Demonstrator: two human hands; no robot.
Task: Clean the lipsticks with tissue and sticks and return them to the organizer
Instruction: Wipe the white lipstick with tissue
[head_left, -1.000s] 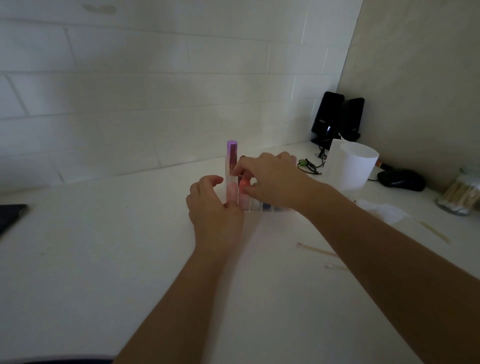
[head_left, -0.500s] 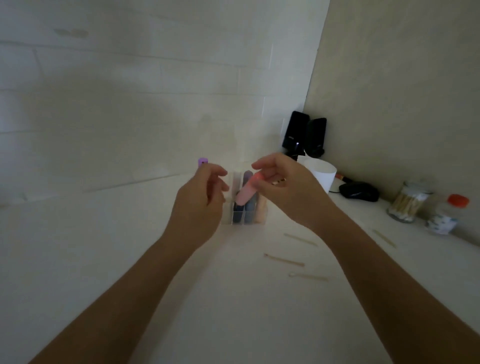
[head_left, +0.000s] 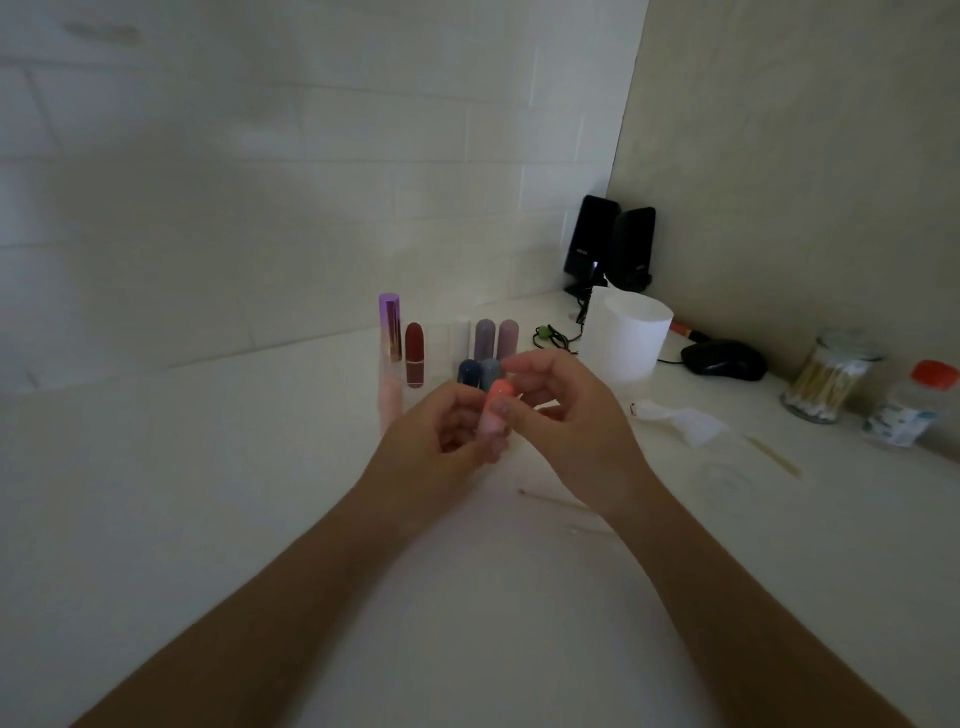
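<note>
Purple-capped lipstick (head_left: 389, 326) stands tallest at the left end of the clear organizer (head_left: 447, 356), toward the worktop's back edge, w/ a red lipstick (head_left: 414, 354) just beside it & grey and blue ones further right. In front of the organizer, the left hand (head_left: 441, 441) has its grip curled round the lower part of the pink lipstick (head_left: 493, 418). The right hand (head_left: 576, 423) pinches its top end. So both grips are grasping the same tube, held roughly upright above the worktop, nearer the person than the slots.

Change vs. a sec ago: then both hands were at the organizer w/ the pink tube at its slot. Half a sec ago the right hand alone had it lifted. Now it's out & shared by both hands. Prob. uncapping comes next; cleaning looks not yet begun.

Tissue (head_left: 680, 418) lies right of the hands, sticks (head_left: 774, 457) near it, neither in hand. Swab jar (head_left: 826, 382) stands near the right edge.
</note>
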